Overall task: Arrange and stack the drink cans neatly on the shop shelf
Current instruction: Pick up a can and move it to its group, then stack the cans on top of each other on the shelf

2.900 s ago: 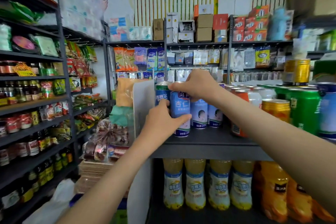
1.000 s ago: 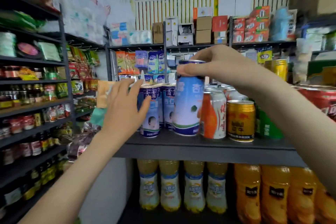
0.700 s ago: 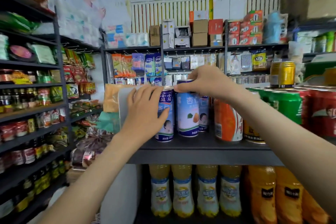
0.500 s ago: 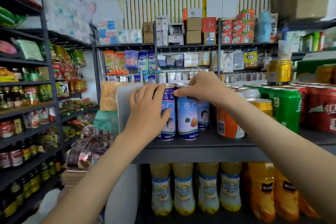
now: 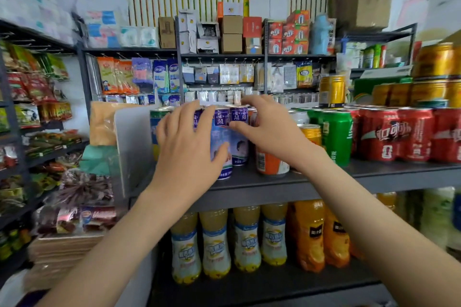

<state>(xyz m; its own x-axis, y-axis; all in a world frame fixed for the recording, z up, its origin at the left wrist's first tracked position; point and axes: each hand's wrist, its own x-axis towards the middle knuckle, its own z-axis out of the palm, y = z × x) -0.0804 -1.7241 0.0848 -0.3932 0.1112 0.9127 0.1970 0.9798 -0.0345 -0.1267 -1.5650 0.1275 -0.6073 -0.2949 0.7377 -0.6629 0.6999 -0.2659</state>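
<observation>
Several blue-and-white drink cans [image 5: 240,148] with purple tops stand in a tight group at the left end of the grey shop shelf [image 5: 274,193]. My left hand [image 5: 189,149] lies spread over the front of this group, with its thumb pressed on the front can [image 5: 220,133]. My right hand [image 5: 270,129] hovers at the group's right side. Its fingers curve loosely above the can tops and its thumb touches the side of one can. An orange-and-white can [image 5: 270,162] stands just below my right wrist.
A white divider panel [image 5: 132,142] closes the shelf's left end. Green cans [image 5: 336,137], red cans [image 5: 399,134] and stacked gold cans [image 5: 434,65] fill the shelf to the right. Yellow drink bottles [image 5: 217,244] and orange juice bottles [image 5: 309,237] stand on the shelf below. Snack racks line the left.
My right hand set the blue-and-white can down among the others and let go of its top. My left hand slid right across the fronts of the cans.
</observation>
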